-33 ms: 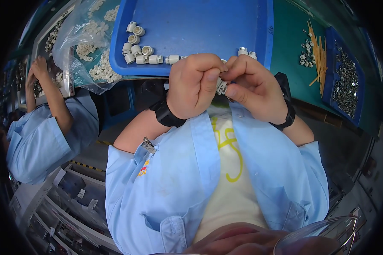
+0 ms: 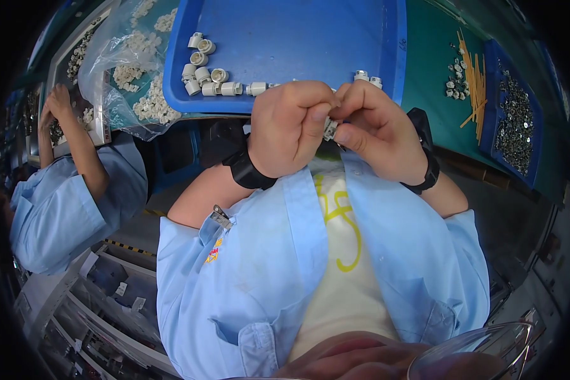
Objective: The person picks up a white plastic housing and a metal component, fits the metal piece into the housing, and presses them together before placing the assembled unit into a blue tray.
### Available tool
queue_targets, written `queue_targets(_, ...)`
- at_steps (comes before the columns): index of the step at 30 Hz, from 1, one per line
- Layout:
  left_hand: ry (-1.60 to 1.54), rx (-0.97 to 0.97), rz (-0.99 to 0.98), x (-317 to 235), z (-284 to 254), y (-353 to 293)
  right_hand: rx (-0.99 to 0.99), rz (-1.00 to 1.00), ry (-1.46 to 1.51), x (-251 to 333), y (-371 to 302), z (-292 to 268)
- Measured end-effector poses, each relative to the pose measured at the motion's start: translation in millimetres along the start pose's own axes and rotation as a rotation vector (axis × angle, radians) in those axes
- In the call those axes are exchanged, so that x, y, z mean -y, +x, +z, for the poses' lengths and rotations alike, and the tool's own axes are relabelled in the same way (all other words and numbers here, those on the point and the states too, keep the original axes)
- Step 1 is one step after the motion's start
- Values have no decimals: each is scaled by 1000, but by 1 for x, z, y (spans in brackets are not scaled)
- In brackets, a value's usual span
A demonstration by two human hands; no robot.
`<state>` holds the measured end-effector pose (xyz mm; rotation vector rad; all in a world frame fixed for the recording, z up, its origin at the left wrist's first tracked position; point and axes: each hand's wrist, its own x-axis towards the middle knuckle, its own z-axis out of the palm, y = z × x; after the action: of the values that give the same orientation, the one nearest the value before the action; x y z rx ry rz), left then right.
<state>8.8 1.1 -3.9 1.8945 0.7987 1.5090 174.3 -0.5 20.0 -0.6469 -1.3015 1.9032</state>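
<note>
In front of my chest, both hands meet at the near rim of a blue tray (image 2: 285, 104). A small white plastic part (image 2: 330, 130) with notches shows between them. My left hand (image 2: 288, 130) is closed, its thumb pressed to the curled forefinger beside this part. From the other side, the thumb and bent fingers of my right hand (image 2: 383, 133) pinch at the same part. Fingers hide most of it, so I cannot tell its whole shape. Short white plastic cylinders (image 2: 219, 75) lie in the tray's near left corner, and a few more white fittings (image 2: 368, 78) at its near right.
To the left, a clear plastic bag (image 2: 107, 69) lies by heaps of small white parts (image 2: 155, 101). A co-worker's hands (image 2: 58, 101) are over another tray farther left. On the right are thin wooden sticks (image 2: 475, 82) and a blue bin (image 2: 516, 120) of small metal pieces.
</note>
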Motion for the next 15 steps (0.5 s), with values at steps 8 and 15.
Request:
queue_targets(8, 135, 109, 35, -3, -6, 9, 38, 150, 81, -4, 3, -5)
queue_targets(15, 87, 44, 40, -3, -3, 14, 10, 52, 119, -4, 7, 0)
